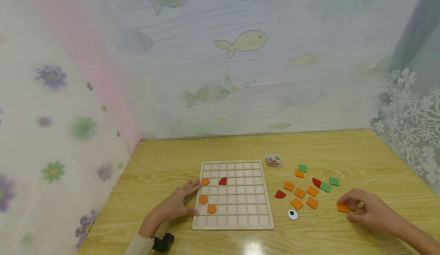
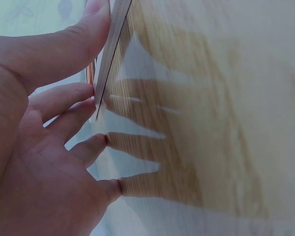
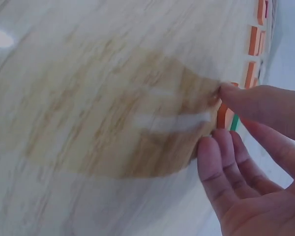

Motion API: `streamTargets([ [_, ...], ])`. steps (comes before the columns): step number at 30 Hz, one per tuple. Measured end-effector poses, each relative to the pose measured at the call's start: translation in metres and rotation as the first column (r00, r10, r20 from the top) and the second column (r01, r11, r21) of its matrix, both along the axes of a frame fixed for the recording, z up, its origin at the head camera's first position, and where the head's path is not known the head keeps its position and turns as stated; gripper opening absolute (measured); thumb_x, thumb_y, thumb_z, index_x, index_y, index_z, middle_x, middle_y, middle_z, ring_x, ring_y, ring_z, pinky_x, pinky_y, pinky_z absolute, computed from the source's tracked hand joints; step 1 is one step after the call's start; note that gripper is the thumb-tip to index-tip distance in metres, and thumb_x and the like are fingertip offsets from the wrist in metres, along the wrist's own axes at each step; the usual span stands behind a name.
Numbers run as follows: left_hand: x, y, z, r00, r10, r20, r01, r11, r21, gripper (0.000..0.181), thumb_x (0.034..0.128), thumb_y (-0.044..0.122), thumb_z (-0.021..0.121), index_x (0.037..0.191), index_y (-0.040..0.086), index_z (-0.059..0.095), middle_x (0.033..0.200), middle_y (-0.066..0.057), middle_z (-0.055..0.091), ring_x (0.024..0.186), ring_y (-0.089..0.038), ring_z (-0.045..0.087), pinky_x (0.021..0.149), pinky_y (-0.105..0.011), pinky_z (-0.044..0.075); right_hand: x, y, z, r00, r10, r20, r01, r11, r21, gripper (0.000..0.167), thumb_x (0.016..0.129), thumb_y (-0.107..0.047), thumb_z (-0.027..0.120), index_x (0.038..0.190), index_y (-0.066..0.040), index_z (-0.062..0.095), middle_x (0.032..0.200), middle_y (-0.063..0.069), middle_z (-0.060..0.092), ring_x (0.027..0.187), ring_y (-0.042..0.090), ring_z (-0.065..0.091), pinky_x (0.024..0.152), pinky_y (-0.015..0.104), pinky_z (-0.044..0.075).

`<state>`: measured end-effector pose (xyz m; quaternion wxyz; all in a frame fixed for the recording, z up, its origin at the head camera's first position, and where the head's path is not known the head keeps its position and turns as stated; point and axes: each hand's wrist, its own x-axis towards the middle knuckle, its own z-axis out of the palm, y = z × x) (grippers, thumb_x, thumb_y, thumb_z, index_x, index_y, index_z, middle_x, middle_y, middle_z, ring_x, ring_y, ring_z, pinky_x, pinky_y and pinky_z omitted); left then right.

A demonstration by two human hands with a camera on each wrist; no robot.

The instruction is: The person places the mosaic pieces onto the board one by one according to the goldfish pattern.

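A wooden grid board (image 1: 267, 209) lies on the table, with several orange discs (image 1: 212, 208) and a red quarter-circle piece (image 1: 223, 181) in its cells. My left hand (image 1: 177, 203) is at the board's left side, fingers spread, the thumb and a fingertip touching its edge. In the left wrist view the thumb (image 2: 64, 56) lies against the board's rim (image 2: 113, 46). To the right of the loose pieces, my right hand (image 1: 372, 213) pinches an orange tile (image 1: 342, 207) at the table surface. The right wrist view shows that orange tile (image 3: 222, 114) between thumb and fingers.
Several orange tiles (image 1: 312, 203), green tiles (image 1: 334, 181) and red quarter-circle pieces (image 1: 280, 194) are scattered right of the board. A round eye piece (image 1: 292, 214) lies nearer me. Behind sits a small printed grid card (image 1: 273, 160). Patterned curtains (image 1: 240, 113) border the table.
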<state>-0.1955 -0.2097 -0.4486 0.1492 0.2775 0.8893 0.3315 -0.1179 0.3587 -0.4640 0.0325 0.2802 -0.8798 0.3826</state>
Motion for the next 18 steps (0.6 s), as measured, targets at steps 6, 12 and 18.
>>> streamTargets([
  [6, 0.001, 0.000, 0.000, 1.000, -0.012, -0.001, 0.012, 1.000, 0.019, 0.082, 0.0777, 0.018, 0.078, 0.144, -0.002, 0.035, 0.152, -0.020, 0.025, 0.139, -0.045, 0.011, 0.102, -0.071, 0.001, -0.002, -0.002, -0.002, 0.999, -0.011, -0.032, 0.011, 1.000, -0.005, 0.032, 0.071, 0.009, 0.075, 0.097, -0.006, 0.065, 0.088, -0.005, 0.060, 0.069, 0.003, 0.052, 0.050, 0.022, 0.047],
  [12, 0.000, -0.001, -0.001, 1.000, 0.002, 0.001, -0.002, 1.000, 0.009, 0.083, 0.0777, 0.019, 0.078, 0.145, -0.001, 0.034, 0.153, -0.018, 0.024, 0.140, -0.043, 0.010, 0.104, -0.069, 0.001, -0.006, -0.006, 0.000, 1.000, 0.004, -0.028, -0.004, 1.000, -0.015, 0.029, 0.070, 0.011, 0.075, 0.093, -0.005, 0.066, 0.084, -0.004, 0.063, 0.067, 0.003, 0.054, 0.051, 0.021, 0.048],
  [18, -0.001, -0.001, -0.003, 1.000, 0.006, 0.004, -0.006, 1.000, 0.006, 0.083, 0.0777, 0.020, 0.078, 0.145, 0.000, 0.034, 0.153, -0.016, 0.024, 0.140, -0.042, 0.010, 0.105, -0.068, 0.000, -0.009, -0.012, 0.001, 0.998, -0.058, -0.032, 0.060, 0.996, 0.067, 0.020, 0.072, 0.005, 0.076, 0.088, -0.004, 0.068, 0.079, -0.011, 0.061, 0.063, -0.001, 0.051, 0.049, 0.021, 0.046],
])
